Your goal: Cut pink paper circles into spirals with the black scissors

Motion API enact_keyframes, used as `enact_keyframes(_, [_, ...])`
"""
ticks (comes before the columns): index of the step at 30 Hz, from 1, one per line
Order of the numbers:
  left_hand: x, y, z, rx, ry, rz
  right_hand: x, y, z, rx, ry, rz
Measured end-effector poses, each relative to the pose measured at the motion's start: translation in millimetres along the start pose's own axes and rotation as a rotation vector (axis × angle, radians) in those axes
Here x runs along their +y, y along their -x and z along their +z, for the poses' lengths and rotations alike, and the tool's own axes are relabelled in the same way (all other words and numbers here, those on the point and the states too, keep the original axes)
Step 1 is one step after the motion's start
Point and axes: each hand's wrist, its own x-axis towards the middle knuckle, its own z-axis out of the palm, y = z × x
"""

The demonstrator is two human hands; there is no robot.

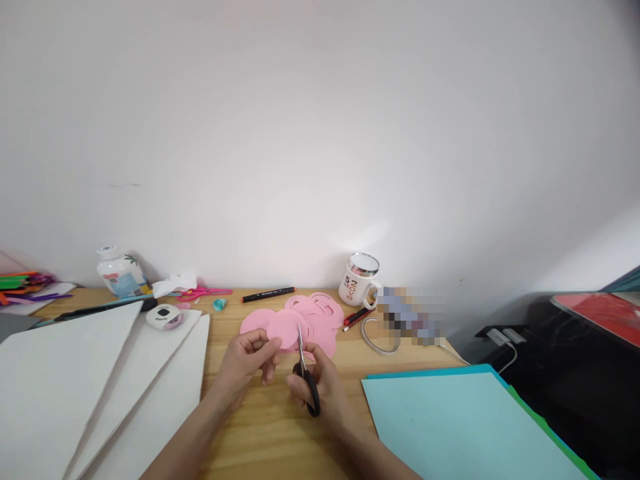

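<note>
A pale wall (320, 147) rises behind a wooden table (280, 443) with visible grain. At the table's far left lie colourful strips (20, 283), then a white bottle (120, 275) standing near the wall; in front are large white sheets (55, 387), with a white oval device (165, 317) resting on them. Further right come pink scissors (207, 291), a small teal item (219, 305), a black marker (269, 295), a pile of pink paper cutouts (327, 330), a white mug (353, 287) with a metallic rim, a pale looped band (375, 343) and, nearer the person, light-blue sheets (465, 420). Beyond the table's right edge is a dark surface (575, 373) with a white plug (500, 337). The left hand (245, 360) pinches a pink paper disc (281, 327) between thumb and fingers, in front of the pile. The right hand (323, 383) has its fingers closed around the black handles of a pair of scissors (313, 397), whose narrowly set blades point upward at the disc's right edge. The bottle's red lettering, the device's dark script and the marker's print are too small to read; the mug bears dark and red characters, among them a "5".
</note>
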Motion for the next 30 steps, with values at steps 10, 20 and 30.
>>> enact_keyframes(10, [-2,4,7.9,-0.092,-0.067,-0.003,9,1,2,-0.027,-0.044,0.002])
enact_keyframes(20, [-4,5,9.7,-0.043,-0.151,0.0,1,0,1,-0.04,-0.155,-0.057])
enact_keyframes(30, [-1,6,11.0,-0.038,-0.182,0.017,-8,3,-1,-0.066,-0.149,-0.025])
